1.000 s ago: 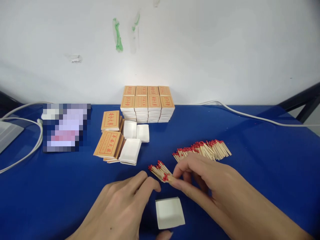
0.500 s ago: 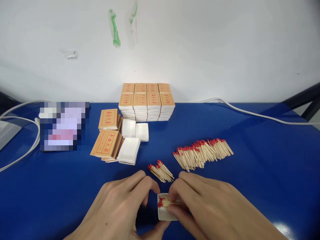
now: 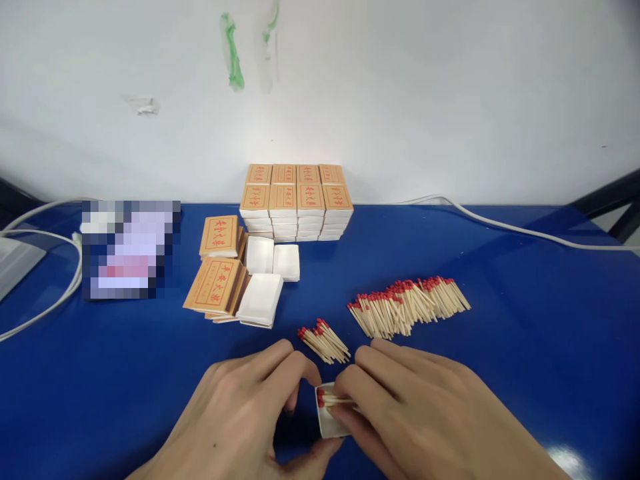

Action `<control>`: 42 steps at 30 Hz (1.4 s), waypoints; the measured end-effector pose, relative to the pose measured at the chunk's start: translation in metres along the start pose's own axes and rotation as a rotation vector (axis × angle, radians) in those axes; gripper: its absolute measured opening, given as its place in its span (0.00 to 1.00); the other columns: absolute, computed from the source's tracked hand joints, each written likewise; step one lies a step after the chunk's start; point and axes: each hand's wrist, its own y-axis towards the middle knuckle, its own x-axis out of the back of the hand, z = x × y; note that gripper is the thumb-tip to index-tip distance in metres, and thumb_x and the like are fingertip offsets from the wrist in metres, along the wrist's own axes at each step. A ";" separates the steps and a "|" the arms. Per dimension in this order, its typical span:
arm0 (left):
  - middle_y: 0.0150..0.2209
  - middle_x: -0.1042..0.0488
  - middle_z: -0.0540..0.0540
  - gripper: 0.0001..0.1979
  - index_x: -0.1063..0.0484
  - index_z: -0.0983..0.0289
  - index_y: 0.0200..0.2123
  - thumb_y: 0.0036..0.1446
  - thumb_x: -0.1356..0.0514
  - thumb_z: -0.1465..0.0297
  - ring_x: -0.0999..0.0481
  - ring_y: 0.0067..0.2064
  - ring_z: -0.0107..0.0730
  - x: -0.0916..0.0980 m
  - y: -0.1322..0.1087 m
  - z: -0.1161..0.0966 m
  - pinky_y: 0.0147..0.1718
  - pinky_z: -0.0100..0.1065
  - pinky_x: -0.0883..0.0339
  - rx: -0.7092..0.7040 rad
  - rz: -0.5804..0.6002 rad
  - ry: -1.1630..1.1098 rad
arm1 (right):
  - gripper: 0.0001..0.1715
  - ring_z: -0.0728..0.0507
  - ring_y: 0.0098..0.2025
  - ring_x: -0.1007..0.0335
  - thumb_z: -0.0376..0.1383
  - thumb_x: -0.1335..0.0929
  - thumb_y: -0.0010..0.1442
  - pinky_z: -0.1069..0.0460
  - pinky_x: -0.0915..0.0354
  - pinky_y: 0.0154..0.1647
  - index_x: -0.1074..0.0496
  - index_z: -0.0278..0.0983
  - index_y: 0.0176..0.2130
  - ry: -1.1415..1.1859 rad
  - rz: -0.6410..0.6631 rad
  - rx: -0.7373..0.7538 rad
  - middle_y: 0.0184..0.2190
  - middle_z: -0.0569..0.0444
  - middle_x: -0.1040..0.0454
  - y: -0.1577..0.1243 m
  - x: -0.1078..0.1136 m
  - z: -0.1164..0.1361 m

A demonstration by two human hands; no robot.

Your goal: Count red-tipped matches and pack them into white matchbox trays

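A small white matchbox tray (image 3: 334,425) lies near the table's front edge between my two hands. My left hand (image 3: 245,407) grips it by the left side, index finger at the far corner and thumb at the near edge. Inside the tray, my right hand (image 3: 400,400) pinches a few red-headed matches (image 3: 334,400), their heads pointing left along the far wall. The right end of the tray is hidden under my right fingers. Just beyond the hands is a small bunch of matches (image 3: 325,341), and a longer heap of matches (image 3: 407,305) spreads to the right.
White empty trays (image 3: 260,299) and orange matchbox sleeves (image 3: 215,285) are stacked at left centre. Closed matchboxes (image 3: 297,200) form a block against the white wall (image 3: 425,100). A blurred-out object (image 3: 133,250) and white cables (image 3: 40,233) lie at far left; another cable (image 3: 500,227) runs right.
The matches in the tray have shifted toward its far wall and sit closer together, with my right fingers on them. My left hand keeps its hold. The view has tilted slightly.
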 end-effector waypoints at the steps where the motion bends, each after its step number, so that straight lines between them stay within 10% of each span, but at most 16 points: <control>1: 0.29 0.29 0.40 0.13 0.30 0.56 0.38 0.55 0.28 0.71 0.30 0.23 0.22 0.000 0.000 0.000 0.19 0.29 0.37 0.001 0.001 -0.002 | 0.11 0.43 0.31 0.26 0.27 0.26 0.65 0.47 0.34 0.30 0.28 0.42 0.37 0.005 -0.007 0.002 0.32 0.58 0.24 0.000 0.001 -0.001; 42: 0.25 0.32 0.39 0.18 0.34 0.56 0.34 0.55 0.25 0.68 0.33 0.21 0.22 0.001 0.004 -0.001 0.19 0.28 0.40 -0.003 -0.013 -0.025 | 0.10 0.46 0.33 0.25 0.29 0.27 0.71 0.50 0.33 0.32 0.27 0.41 0.37 0.131 -0.009 -0.030 0.33 0.59 0.22 0.011 0.010 -0.009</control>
